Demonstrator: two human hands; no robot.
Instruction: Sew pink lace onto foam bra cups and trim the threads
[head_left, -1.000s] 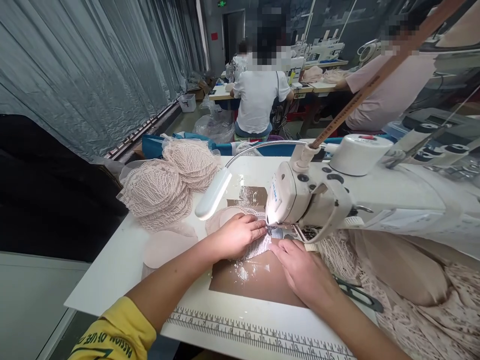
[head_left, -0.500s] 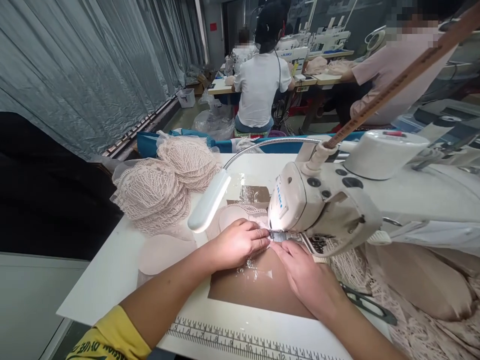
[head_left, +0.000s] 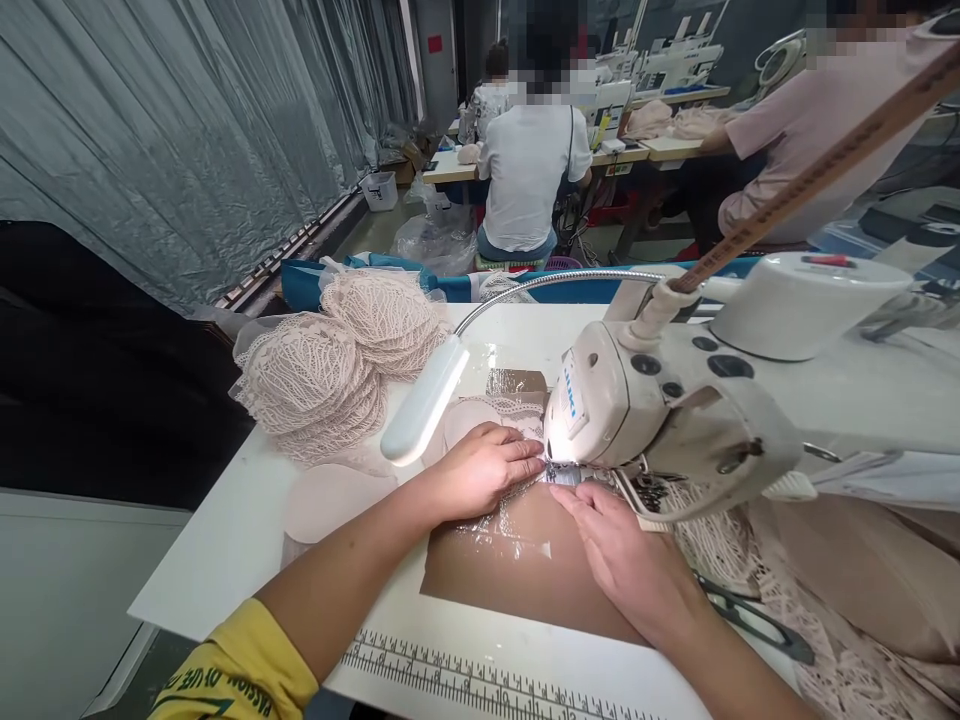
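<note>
A white sewing machine (head_left: 596,395) stands over a pale pink lace piece (head_left: 517,408) with a smooth cup (head_left: 469,415). My left hand (head_left: 487,468) lies flat on this piece, fingers stretched toward the presser foot (head_left: 562,472), just left of it. On the near side of the foot, my right hand (head_left: 615,540) has its fingers drawn together, the index tip close to the foot. Whatever its fingertips pinch is too small to make out. Beneath both hands lies a brown sheet (head_left: 517,575), partly covered with shiny clear tape.
Stacked lace cups (head_left: 307,380) lie at the table's left, with a smooth cup (head_left: 337,500) nearer me. A lamp (head_left: 424,405) hangs over the table. At right are a dark green tool (head_left: 757,615) and bunched lace garments (head_left: 862,590). Co-workers (head_left: 525,175) sit beyond.
The view has shifted slightly, so the machine and table appear farther right. My right fingertips look a little farther from the left hand's fingers. My left hand stays flat on the lace.
</note>
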